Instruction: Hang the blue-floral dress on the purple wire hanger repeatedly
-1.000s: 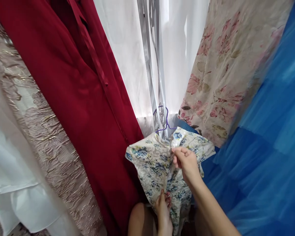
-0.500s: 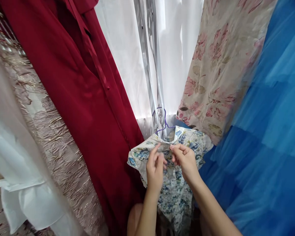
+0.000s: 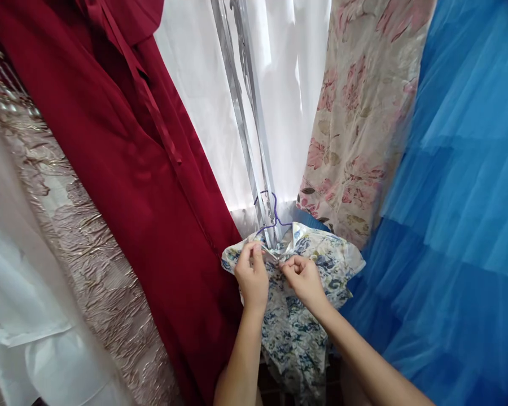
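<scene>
A white curtain [image 3: 195,107] hangs at twelve o'clock, with a red dress [image 3: 122,169] from eleven to seven, a pink-flowered cloth [image 3: 355,129] at one and a blue dress [image 3: 457,208] at three. The floral top [image 3: 296,321] is at six o'clock, below the purple hanger [image 3: 275,211]. Its neckline faces twelve, its sleeves spread towards nine and three, and its long axis runs down to about half past five.

The left hand [image 3: 253,279] has thumb and fingers closed at the neckline's edge, on its nine o'clock side. The right hand [image 3: 303,280] pinches the middle of the neckline, fingertips together. What lies between the fingertips is too small to make out. The hands cover part of the chest, and the hem is dim. The silver strips [image 3: 260,135] are cut off at twelve; their lower ends are lost at the neckline.
</scene>
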{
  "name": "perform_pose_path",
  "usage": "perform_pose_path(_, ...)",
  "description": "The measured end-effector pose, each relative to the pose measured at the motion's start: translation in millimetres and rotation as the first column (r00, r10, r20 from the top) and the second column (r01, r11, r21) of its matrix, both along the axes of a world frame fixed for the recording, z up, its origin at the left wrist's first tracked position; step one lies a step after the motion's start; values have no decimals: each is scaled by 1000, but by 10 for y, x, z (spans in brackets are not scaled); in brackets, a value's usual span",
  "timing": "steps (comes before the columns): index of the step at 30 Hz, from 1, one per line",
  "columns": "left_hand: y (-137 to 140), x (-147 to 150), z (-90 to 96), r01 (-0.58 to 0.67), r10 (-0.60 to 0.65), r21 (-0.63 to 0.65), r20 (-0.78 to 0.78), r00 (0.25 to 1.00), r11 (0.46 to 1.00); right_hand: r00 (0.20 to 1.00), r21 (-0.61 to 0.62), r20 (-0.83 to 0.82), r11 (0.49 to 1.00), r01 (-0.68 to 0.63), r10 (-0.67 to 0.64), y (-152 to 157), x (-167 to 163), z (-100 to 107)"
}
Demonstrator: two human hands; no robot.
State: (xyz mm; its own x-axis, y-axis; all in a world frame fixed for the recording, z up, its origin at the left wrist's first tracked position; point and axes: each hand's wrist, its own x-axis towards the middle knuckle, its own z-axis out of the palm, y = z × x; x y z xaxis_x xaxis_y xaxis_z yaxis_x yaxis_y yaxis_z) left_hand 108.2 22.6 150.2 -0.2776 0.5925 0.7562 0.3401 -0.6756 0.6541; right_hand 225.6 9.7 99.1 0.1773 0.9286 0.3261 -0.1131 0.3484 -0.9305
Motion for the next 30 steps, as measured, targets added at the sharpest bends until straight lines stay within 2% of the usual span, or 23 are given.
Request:
perform_pose_path(2, 83, -128, 60, -38, 35, 19, 157, 987, 999, 1000, -40, 25, 999, -5, 6, -22, 30, -142)
perform_pose_path(4, 197, -333, 104, -52, 49, 0, 332, 942, 999, 999, -76, 44, 997, -11, 15, -73, 97, -268)
perform_pose_path(7, 386, -715, 3, -68, 91, -62, 535, 840, 996, 998, -107, 58, 994, -32, 38, -173, 211, -365)
perform_pose_path(9, 483, -917, -215, -63, 139, -141, 629, 765, 988, 996, -116, 65, 992, -56, 64, -235, 253, -384)
perform_pose_path(12, 518, -972, -703, 98, 173, -311, 733, 657, 945, 990, -126, 88, 987, -100, 111, -303, 253, -432)
perform_pose_path(14, 451, -812, -1050, 246, 163, -393, 761, 628, 886, 986, -148, 98, 982, -116, 131, -323, 251, -512)
perform_pose_path(16, 334, -539, -1342, 380, 112, -423, 775, 622, 823, 986, -176, 99, 978, -113, 132, -317, 290, -624)
perform_pose_path(18, 209, -238, -1536, 498, 16, -414, 780, 625, 762, 990, -195, 96, 977, -83, 104, -286, 401, -741)
perform_pose_path(19, 156, -106, -1592, 533, -36, -395, 778, 627, 748, 993, -201, 96, 978, -52, 73, -264, 488, -796)
perform_pose_path(23, 39, 169, -1590, 562, -169, -337, 729, 663, 755, 983, -239, 56, 954, 182, -173, -179, 1011, -1006)
perform_pose_path(26, -32, 201, -1483, 531, -193, -342, 672, 715, 776, 921, -330, 24, 867, 374, -388, -152, 1403, -1219)
perform_pose_path(28, -113, 235, -1426, 513, -211, -352, 625, 751, 783, 895, -401, 39, 813, 422, -445, -161, 1536, -1406)
perform_pose_path(30, -214, 296, -1405, 500, -243, -370, 557, 794, 783, 908, -458, 63, 797, 395, -414, -192, 1525, -1623)
